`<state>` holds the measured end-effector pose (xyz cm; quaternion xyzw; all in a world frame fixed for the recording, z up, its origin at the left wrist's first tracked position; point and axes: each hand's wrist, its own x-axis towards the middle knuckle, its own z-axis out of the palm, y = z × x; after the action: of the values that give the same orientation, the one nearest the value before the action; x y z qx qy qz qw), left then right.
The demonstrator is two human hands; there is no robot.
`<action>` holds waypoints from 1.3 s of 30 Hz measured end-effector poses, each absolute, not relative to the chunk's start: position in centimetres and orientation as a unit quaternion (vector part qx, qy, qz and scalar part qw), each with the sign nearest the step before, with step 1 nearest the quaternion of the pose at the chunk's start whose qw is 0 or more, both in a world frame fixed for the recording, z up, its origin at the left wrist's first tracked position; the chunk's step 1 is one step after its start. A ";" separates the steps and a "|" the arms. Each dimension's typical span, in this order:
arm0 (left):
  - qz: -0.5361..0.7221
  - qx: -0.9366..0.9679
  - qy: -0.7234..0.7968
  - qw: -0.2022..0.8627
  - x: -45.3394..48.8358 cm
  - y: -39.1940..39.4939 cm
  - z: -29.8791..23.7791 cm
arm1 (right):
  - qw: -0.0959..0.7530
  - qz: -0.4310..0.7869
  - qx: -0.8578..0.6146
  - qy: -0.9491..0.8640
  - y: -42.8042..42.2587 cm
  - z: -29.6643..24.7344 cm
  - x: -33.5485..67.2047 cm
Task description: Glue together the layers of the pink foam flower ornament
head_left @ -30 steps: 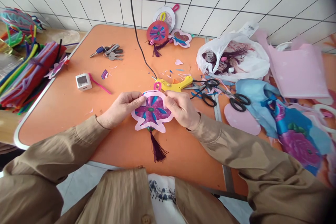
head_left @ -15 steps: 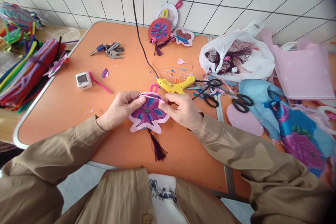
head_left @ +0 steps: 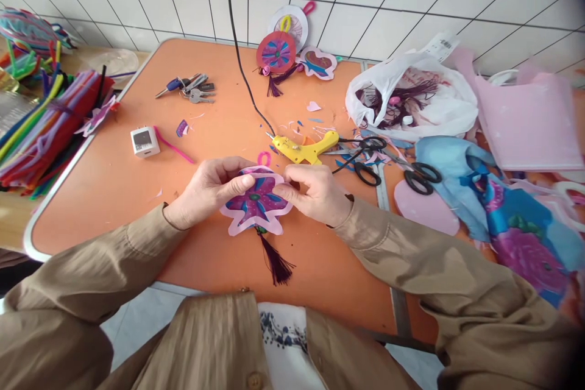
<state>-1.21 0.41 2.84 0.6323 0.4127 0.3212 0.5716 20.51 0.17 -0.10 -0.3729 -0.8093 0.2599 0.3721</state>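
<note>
Both my hands pinch a pink foam ornament point(head_left: 256, 204) with a purple and blue flower face, held low over the orange table point(head_left: 114, 183). My left hand point(head_left: 203, 190) grips its upper left edge with the thumb on the face. Its upper right edge is gripped by my right hand point(head_left: 315, 194). A dark purple tassel point(head_left: 275, 259) hangs from the ornament's bottom, and a pink loop point(head_left: 264, 158) sticks up at its top.
A yellow glue gun point(head_left: 304, 147) with a black cord lies just behind my hands. Two black scissors point(head_left: 365, 161) lie to the right, beside a white bag point(head_left: 411, 100) and blue fabric point(head_left: 503, 213). Keys point(head_left: 189, 88), a white charger point(head_left: 144, 141), finished ornaments point(head_left: 276, 55) and pipe cleaners point(head_left: 41, 128) sit left and behind.
The ornament has tilted flatter and lower between my hands. My fingers have shifted closer together along its top edge, and the tassel swung slightly.
</note>
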 end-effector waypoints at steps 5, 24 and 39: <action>0.310 0.621 0.429 0.579 -1.3 0.4 3.0 | 0.425 0.215 -0.342 -0.810 -0.3 0.0 20.3; 0.271 0.500 0.431 0.701 -0.9 0.0 2.1 | 0.445 0.390 -0.358 -0.722 -1.1 1.3 20.0; 0.269 0.515 0.405 0.706 -0.8 -0.1 2.2 | 0.449 0.474 -0.406 -0.640 -1.2 0.6 19.3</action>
<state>-0.83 -0.13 2.19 0.5147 0.4050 0.2693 0.7061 19.33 -1.21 0.64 -0.4057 -0.6401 0.4735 0.4489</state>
